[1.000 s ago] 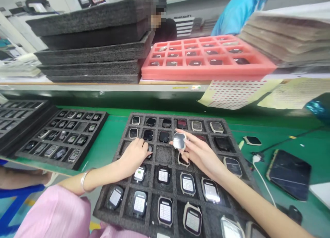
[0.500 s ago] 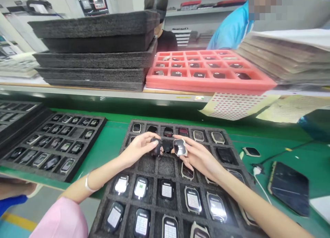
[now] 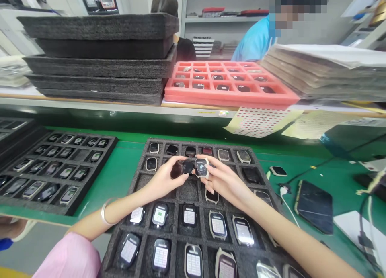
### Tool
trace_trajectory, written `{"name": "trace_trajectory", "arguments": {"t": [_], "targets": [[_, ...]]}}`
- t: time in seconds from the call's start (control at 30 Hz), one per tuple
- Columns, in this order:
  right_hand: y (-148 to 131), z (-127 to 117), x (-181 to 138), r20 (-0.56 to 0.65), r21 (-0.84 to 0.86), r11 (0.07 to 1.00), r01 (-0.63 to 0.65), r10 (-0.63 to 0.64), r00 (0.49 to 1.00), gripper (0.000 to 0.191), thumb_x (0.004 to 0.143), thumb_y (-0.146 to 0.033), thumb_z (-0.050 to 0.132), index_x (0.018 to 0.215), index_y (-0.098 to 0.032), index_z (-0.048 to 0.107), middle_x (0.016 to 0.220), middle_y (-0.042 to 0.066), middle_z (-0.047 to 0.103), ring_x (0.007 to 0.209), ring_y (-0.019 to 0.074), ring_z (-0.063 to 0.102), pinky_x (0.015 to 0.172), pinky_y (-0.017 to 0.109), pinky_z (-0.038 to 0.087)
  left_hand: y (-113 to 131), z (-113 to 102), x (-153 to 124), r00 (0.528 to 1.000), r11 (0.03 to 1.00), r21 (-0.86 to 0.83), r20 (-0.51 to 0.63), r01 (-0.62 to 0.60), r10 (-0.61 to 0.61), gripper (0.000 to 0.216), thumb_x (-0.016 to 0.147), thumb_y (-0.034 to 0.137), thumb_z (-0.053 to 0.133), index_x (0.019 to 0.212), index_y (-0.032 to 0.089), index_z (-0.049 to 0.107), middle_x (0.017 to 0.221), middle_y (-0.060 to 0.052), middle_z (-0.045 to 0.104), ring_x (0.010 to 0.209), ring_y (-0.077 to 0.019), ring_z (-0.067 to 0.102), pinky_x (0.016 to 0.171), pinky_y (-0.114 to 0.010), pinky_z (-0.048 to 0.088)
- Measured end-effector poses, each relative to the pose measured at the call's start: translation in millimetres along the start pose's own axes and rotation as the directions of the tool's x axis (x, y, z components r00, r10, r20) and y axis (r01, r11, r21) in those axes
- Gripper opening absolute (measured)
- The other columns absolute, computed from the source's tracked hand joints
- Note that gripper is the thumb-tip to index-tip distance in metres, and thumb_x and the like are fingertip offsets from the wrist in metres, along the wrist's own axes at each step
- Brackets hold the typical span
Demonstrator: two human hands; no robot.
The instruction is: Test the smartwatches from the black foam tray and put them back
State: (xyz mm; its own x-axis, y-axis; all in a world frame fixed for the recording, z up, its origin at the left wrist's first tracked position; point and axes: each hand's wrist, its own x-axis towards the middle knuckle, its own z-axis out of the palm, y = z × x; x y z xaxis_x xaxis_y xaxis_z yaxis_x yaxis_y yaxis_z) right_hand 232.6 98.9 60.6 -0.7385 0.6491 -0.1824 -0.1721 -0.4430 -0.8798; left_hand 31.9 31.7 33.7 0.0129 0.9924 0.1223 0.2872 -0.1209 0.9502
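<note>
Over a black foam tray (image 3: pixel 183 234) with many compartments, both my hands are raised close together. My right hand (image 3: pixel 224 177) pinches a light-framed smartwatch body (image 3: pixel 201 168) by its edges, its screen facing me and showing a small lit graphic. In my left hand (image 3: pixel 164 176) is a dark watch body (image 3: pixel 177 169), partly covered by my fingers. A black watch (image 3: pixel 188 167) shows between the two hands; whether it is touched I cannot tell. Lower compartments hold watches with lit white screens, such as a black-framed watch (image 3: pixel 189 216). Upper ones hold watches with dark screens.
More black foam trays of watches, including one tray (image 3: pixel 113 144), lie left. Stacked black foam (image 3: pixel 99 65) and a pink foam tray (image 3: pixel 229 99) stand on the shelf ahead. Right are a loose watch (image 3: pixel 278 171), a phone-like slab (image 3: pixel 313 207) and cables. Two people are beyond the shelf.
The light-framed watch's screen, dark and reflective before, now shows a graphic. The dark watch in my left hand has turned. The whole view has shifted slightly.
</note>
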Motion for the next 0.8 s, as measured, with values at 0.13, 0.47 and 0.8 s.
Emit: {"name": "trace_trajectory", "arguments": {"t": [0.13, 0.47, 0.8], "targets": [[9.1, -7.5, -1.5, -0.002, -0.017, 1.000, 0.019, -0.019, 1.000, 0.041, 0.086, -0.027, 0.064, 0.125, -0.022, 0.052, 0.086, 0.004, 0.060, 0.065, 0.0123, 0.054, 0.050, 0.022, 0.045, -0.7, 5.4, -1.4, 0.999, 0.995, 0.093, 0.030, -0.028, 0.025, 0.045, 0.081, 0.020, 0.058, 0.125, 0.017, 0.047, 0.122, -0.010, 0.059, 0.111, -0.0247, 0.055, 0.095, -0.036, 0.043], [11.7, -7.8, -4.0, -0.032, -0.122, 0.992, 0.012, -0.016, 0.999, 0.045, 0.080, -0.030, 0.071, 0.122, -0.020, 0.060, 0.090, 0.007, 0.067, 0.058, 0.0112, 0.054, 0.050, 0.025, 0.047, -2.5, 3.1, -6.4, 0.992, 0.996, 0.081, 0.120, -0.035, 0.026, 0.045, 0.080, 0.015, 0.056, 0.124, 0.019, 0.048, 0.111, -0.007, 0.065, 0.108, -0.0246, 0.058, 0.097, -0.037, 0.042], [24.5, -11.6, -11.8, 0.001, -0.026, 0.999, 0.023, -0.023, 1.000, 0.050, 0.073, -0.031, 0.077, 0.118, -0.015, 0.064, 0.086, 0.008, 0.071, 0.049, 0.0098, 0.060, 0.047, 0.023, 0.051, -11.5, 6.0, -18.4, 0.994, 0.998, 0.054, 0.104, 0.031, -0.036, 0.038, 0.083, 0.024, 0.056, 0.121, 0.023, 0.051, 0.125, -0.007, 0.061, 0.121, -0.0263, 0.053, 0.103, -0.038, 0.040]]}}
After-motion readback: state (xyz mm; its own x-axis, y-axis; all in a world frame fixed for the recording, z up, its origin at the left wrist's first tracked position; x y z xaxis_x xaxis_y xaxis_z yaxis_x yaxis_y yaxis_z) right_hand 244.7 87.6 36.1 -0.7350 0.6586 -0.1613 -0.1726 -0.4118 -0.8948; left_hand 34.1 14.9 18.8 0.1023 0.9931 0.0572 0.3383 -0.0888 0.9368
